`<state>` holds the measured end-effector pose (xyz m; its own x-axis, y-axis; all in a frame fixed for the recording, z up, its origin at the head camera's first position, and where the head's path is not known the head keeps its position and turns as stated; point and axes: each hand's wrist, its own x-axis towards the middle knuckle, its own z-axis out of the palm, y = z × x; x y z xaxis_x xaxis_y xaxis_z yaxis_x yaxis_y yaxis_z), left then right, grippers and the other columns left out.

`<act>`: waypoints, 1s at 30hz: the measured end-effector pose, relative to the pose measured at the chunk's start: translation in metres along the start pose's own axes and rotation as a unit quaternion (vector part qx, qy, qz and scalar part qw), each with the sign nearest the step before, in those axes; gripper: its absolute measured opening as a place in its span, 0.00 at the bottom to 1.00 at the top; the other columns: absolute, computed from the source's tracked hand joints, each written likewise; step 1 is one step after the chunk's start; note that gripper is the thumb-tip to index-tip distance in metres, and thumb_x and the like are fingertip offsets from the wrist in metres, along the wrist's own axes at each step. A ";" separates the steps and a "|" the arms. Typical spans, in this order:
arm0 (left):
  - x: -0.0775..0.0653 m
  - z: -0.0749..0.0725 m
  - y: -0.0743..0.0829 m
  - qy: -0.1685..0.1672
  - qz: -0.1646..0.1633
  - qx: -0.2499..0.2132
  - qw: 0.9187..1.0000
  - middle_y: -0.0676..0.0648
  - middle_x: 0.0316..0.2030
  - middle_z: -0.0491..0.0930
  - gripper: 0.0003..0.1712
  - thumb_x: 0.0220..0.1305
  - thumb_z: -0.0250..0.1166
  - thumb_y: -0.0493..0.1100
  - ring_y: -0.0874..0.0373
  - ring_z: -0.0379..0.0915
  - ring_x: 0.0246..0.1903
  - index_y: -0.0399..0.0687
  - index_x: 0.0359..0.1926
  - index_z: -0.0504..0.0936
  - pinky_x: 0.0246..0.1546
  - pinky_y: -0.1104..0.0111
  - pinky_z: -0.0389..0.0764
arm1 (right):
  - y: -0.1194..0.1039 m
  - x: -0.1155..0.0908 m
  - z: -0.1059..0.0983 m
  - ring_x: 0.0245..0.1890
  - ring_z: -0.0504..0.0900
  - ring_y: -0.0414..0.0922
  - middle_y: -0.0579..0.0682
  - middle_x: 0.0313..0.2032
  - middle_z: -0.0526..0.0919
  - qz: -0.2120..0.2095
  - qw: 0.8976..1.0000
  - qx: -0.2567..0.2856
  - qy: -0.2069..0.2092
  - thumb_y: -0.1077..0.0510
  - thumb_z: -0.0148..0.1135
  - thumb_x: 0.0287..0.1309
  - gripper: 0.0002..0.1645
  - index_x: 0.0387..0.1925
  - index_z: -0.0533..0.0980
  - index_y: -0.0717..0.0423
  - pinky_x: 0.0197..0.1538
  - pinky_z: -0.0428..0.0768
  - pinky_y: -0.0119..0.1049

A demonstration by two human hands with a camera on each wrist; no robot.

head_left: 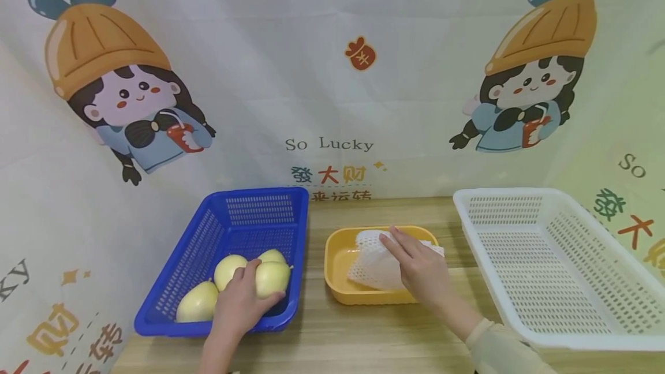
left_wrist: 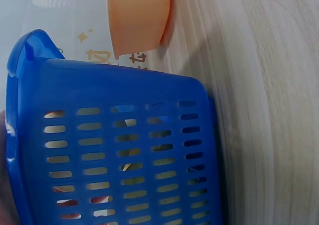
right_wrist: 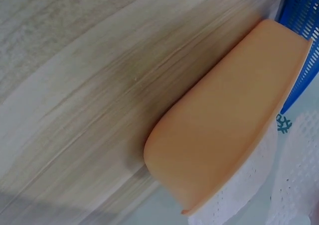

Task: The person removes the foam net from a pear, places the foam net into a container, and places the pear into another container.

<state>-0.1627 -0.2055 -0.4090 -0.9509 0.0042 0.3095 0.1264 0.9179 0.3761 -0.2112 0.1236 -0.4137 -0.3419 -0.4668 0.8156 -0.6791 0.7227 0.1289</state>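
Note:
Inside the blue basket, several yellow-green pears lie close together at the near end. My left hand reaches over the near rim and grips the rightmost pear, thumb on its near side and fingers on its left. Another pear sits left of that hand. Over the yellow tray, my right hand holds a white foam net sleeve between thumb and fingers. More white foam shows past the tray's rim in the right wrist view. The left wrist view shows the basket's slotted wall, which hides most of the left hand.
A white basket with slotted walls stands on the right. All three containers rest on a wood-grain table. Behind them hangs a printed white cloth, which also lines the left and right sides.

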 end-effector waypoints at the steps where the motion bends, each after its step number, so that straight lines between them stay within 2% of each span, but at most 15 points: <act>1: 0.000 0.000 0.000 0.002 0.002 0.001 1.000 0.35 0.40 0.71 0.44 0.39 0.69 0.57 0.42 0.72 0.35 0.37 0.54 0.65 0.28 0.52 0.72 | 0.000 0.001 0.001 0.43 0.76 0.51 0.55 0.50 0.73 0.003 1.000 -0.002 0.003 0.73 0.51 0.38 0.32 0.51 0.72 0.55 0.28 0.77 0.41; 6: 0.003 -0.002 0.002 0.000 0.004 0.008 1.000 0.36 0.38 0.71 0.44 0.39 0.69 0.57 0.43 0.72 0.34 0.37 0.53 0.66 0.27 0.52 0.72 | 0.002 0.006 0.004 0.45 0.75 0.52 0.56 0.50 0.74 -0.001 1.000 -0.006 0.017 0.74 0.54 0.37 0.31 0.49 0.74 0.56 0.26 0.78 0.41; 12: 0.003 -0.003 0.003 -0.026 -0.011 0.023 0.999 0.37 0.36 0.71 0.46 0.39 0.68 0.61 0.44 0.72 0.31 0.37 0.54 0.65 0.25 0.54 0.72 | -0.001 0.000 0.013 0.48 0.74 0.50 0.55 0.49 0.75 -0.007 1.000 -0.019 0.001 0.74 0.57 0.35 0.31 0.48 0.75 0.55 0.33 0.78 0.41; 18: 0.002 -0.004 0.005 -0.044 -0.024 0.037 0.998 0.38 0.35 0.70 0.47 0.39 0.66 0.65 0.46 0.72 0.30 0.37 0.54 0.66 0.24 0.54 0.72 | -0.005 -0.007 0.023 0.46 0.75 0.52 0.57 0.48 0.75 -0.016 1.000 -0.003 -0.009 0.74 0.55 0.34 0.30 0.46 0.76 0.56 0.39 0.77 0.43; 24: 0.002 -0.002 0.004 -0.040 -0.011 0.028 0.999 0.37 0.38 0.71 0.45 0.41 0.66 0.63 0.44 0.73 0.32 0.39 0.55 0.66 0.25 0.52 0.72 | -0.007 -0.012 0.025 0.46 0.75 0.52 0.57 0.46 0.76 0.001 0.998 0.020 -0.059 0.73 0.57 0.34 0.29 0.45 0.77 0.56 0.42 0.76 0.42; 30: 0.004 0.002 0.001 -0.053 -0.001 0.012 0.999 0.36 0.42 0.70 0.43 0.44 0.65 0.60 0.42 0.73 0.32 0.39 0.56 0.64 0.28 0.51 0.72 | -0.009 -0.017 0.024 0.44 0.76 0.50 0.55 0.46 0.77 0.048 0.989 0.059 -0.127 0.72 0.58 0.33 0.28 0.43 0.78 0.55 0.37 0.77 0.41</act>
<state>-0.1669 -0.2041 -0.4097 -0.9759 0.0443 0.2135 0.1199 0.9269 0.3557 -0.2149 0.1121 -0.4421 -0.5503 -0.5226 0.6512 -0.7019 0.7120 -0.0218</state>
